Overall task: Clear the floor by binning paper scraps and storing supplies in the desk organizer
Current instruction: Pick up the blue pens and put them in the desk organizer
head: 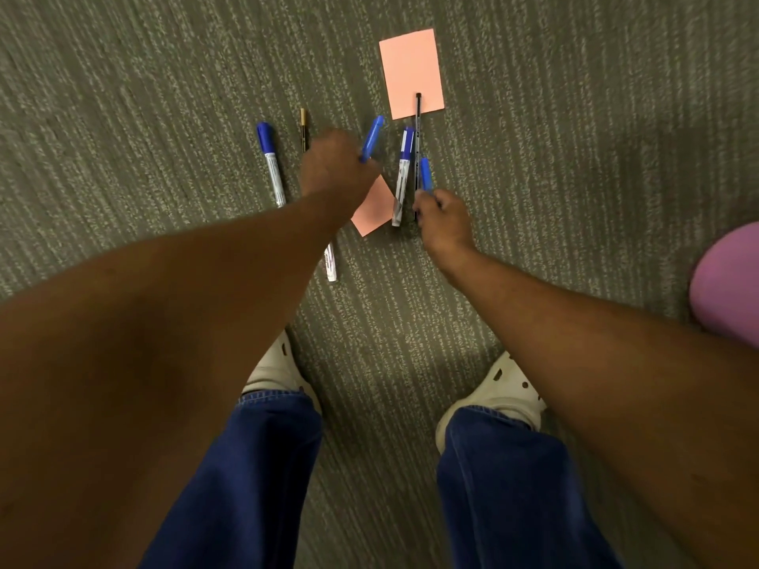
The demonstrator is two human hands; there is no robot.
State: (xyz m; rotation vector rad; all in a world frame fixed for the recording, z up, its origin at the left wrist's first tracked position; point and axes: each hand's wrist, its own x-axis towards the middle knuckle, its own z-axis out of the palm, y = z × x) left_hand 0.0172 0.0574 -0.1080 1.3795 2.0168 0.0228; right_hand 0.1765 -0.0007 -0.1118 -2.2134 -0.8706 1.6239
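While ribbed carpet (164,96) underlies them, left hand (334,166) and right hand (441,217) each pinch a smooth blue-capped marker.

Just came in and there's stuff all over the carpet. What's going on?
A person is bent over the carpet, gathering markers. The left hand grips one blue marker, the right hand another. More markers and two pink papers lie on the floor.

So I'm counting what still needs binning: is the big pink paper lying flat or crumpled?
Flat. The big pink paper lies spread on the carpet, with a thin black pen's tip on it.
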